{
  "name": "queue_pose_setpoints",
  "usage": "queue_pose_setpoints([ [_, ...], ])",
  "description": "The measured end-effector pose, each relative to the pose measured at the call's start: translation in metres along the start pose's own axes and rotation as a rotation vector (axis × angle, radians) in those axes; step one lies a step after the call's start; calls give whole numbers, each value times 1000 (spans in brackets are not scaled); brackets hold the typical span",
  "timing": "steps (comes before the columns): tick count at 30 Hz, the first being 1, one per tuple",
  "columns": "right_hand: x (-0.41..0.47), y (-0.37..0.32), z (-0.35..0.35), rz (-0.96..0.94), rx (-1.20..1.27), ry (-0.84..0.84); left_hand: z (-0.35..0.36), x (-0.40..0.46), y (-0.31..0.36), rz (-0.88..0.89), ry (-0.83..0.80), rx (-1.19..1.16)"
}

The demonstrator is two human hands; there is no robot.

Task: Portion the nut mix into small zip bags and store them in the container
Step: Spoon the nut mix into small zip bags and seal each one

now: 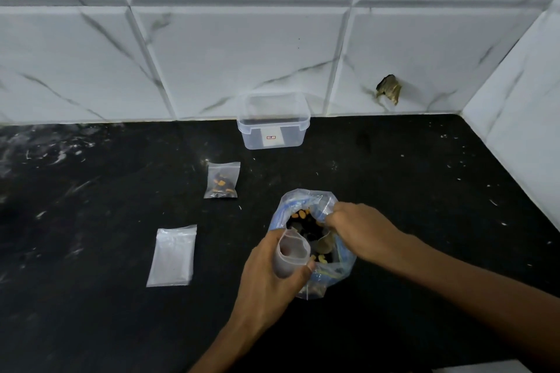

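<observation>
A large clear zip bag of nut mix (291,206) with a blue seal stands open on the black counter. My right hand (360,228) reaches into its mouth, fingers down among the nuts. My left hand (269,275) holds a small empty zip bag (292,251) open right beside the big bag's near rim. A filled small bag (221,180) lies flat further back to the left. A small stack of empty bags (172,256) lies at the left. The clear lidless container (272,123) stands against the wall.
The black counter (91,191) carries scattered white specks and smears. White marble-pattern tiles form the back wall, and a side wall (521,118) closes the right. A chipped hole (389,89) shows in one tile.
</observation>
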State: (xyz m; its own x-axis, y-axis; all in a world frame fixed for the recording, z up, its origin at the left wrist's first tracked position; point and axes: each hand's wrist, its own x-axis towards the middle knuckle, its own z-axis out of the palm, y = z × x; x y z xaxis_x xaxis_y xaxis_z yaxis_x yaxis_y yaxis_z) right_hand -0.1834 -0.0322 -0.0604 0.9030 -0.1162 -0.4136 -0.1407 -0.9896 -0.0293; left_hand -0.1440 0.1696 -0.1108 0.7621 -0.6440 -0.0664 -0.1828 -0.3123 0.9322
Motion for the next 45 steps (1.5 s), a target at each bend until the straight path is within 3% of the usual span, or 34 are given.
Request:
queue_pose_setpoints([
  [11,11,0,23,239,636,-57,13,0,2,-86,-111,-103],
  [24,-14,42,-10,347,994,-5,-3,10,17,-44,32,91],
  [32,-40,51,-66,306,1165,109,-6,17,36,25,90,156],
  [37,-47,37,-89,215,1064,167,-1,35,43,37,94,143],
  [45,-45,-25,-82,-3,257,333,13,50,45,45,53,-22],
])
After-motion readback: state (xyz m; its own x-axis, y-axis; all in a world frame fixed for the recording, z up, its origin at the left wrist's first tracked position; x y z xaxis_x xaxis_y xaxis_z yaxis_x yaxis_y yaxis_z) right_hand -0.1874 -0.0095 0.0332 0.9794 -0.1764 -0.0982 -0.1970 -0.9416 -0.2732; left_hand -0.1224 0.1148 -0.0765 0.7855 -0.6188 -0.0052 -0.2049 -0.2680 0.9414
